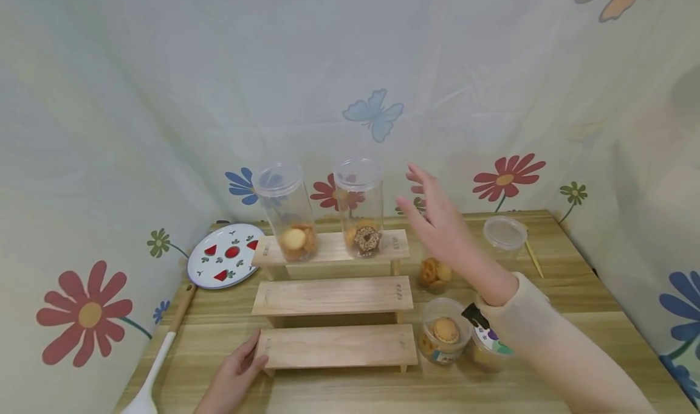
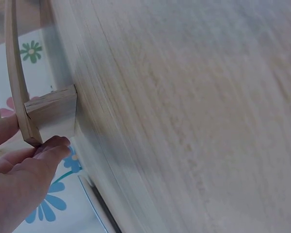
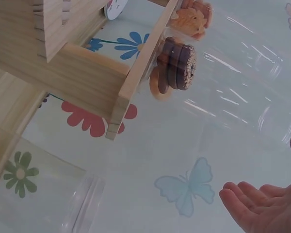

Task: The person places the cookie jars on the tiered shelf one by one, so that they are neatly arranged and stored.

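The three-step wooden stand is in the middle of the table. My left hand pinches the left end of its lowest step, thumb on top and fingers beneath the board edge. On the top step stand two tall clear jars with lids: a left jar with pale round cookies and a right jar with cookies including a chocolate ring with nuts. My right hand is raised to the right of this second jar, fingers spread, apart from it and holding nothing. In the right wrist view its fingers extend near the lid end.
Right of the stand are a jar of cookies, a tub with a printed lid, more cookies and a clear empty-looking jar. A yellow stick lies behind. On the left are a fruit-patterned plate and a white spatula.
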The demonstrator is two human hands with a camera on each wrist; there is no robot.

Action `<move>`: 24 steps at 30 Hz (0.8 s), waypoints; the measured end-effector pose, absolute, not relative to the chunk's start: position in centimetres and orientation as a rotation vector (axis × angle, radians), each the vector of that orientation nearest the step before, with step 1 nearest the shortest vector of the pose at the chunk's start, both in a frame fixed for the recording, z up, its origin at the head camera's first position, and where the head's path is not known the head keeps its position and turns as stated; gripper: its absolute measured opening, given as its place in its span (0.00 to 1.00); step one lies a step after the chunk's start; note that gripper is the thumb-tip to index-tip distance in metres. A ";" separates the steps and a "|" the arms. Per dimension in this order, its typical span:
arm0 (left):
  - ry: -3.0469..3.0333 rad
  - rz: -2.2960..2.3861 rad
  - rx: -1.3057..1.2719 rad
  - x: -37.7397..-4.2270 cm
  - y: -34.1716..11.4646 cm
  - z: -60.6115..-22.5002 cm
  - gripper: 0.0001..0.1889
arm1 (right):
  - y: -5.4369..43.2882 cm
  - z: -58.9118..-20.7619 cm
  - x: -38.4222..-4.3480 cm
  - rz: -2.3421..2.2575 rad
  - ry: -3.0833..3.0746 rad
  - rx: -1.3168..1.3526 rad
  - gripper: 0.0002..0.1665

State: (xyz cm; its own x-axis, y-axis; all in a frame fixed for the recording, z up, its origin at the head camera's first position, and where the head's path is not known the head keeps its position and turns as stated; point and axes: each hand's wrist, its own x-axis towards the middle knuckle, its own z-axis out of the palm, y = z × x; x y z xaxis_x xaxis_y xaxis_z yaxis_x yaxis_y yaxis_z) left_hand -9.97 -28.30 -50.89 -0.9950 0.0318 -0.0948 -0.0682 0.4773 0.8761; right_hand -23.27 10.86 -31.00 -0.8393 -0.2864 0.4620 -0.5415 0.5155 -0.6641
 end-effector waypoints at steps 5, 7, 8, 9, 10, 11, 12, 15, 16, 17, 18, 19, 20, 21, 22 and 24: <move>2.603 1.560 -0.033 -9.9 -28.3 -50.8 0.33 | 11.9 -31.7 -23.1 1.177 -2.510 0.672 0.41; 2.601 1.567 -0.029 -9.9 -28.3 -50.9 0.33 | 12.4 -32.1 -23.1 1.126 -2.537 0.661 0.42; 2.599 1.574 -0.028 -10.0 -28.3 -50.9 0.33 | 12.6 -32.3 -23.1 1.099 -2.552 0.658 0.43; 2.601 1.576 -0.025 -10.0 -28.4 -51.0 0.33 | 12.7 -32.4 -23.1 1.068 -2.566 0.650 0.44; 2.605 1.576 -0.023 -10.0 -28.4 -51.0 0.33 | 12.9 -32.6 -23.1 1.035 -2.581 0.647 0.45; 2.607 1.577 -0.022 -10.1 -28.4 -51.1 0.33 | 13.1 -32.8 -23.1 1.005 -2.591 0.646 0.45; 2.610 1.575 -0.029 -10.1 -28.4 -51.2 0.33 | 13.3 -33.1 -23.1 0.975 -2.601 0.647 0.46; 2.622 1.556 -0.041 -10.1 -28.5 -51.4 0.33 | 14.0 -33.9 -23.2 0.888 -2.624 0.653 0.47; 2.619 1.560 -0.047 -10.1 -28.5 -51.4 0.33 | 14.2 -34.2 -23.2 0.867 -2.630 0.654 0.47; 2.614 1.564 -0.051 -10.1 -28.5 -51.5 0.33 | 14.5 -34.6 -23.3 0.849 -2.634 0.650 0.47; 2.608 1.570 -0.055 -10.1 -28.4 -51.5 0.33 | 14.8 -34.9 -23.3 0.841 -2.641 0.646 0.47; 2.603 1.574 -0.052 -10.1 -28.4 -51.5 0.33 | 15.0 -35.3 -23.3 0.833 -2.647 0.636 0.47; 2.598 1.578 -0.053 -10.1 -28.4 -51.4 0.33 | 15.3 -35.6 -23.4 0.829 -2.653 0.623 0.47; 2.594 1.582 -0.055 -10.1 -28.4 -51.4 0.33 | 15.5 -35.9 -23.4 0.824 -2.656 0.608 0.48; 2.590 1.587 -0.050 -10.0 -28.4 -51.3 0.33 | 15.8 -36.2 -23.5 0.820 -2.660 0.595 0.48; 2.602 1.584 -0.041 -10.0 -28.5 -51.1 0.33 | 16.2 -36.8 -23.7 0.821 -2.670 0.572 0.49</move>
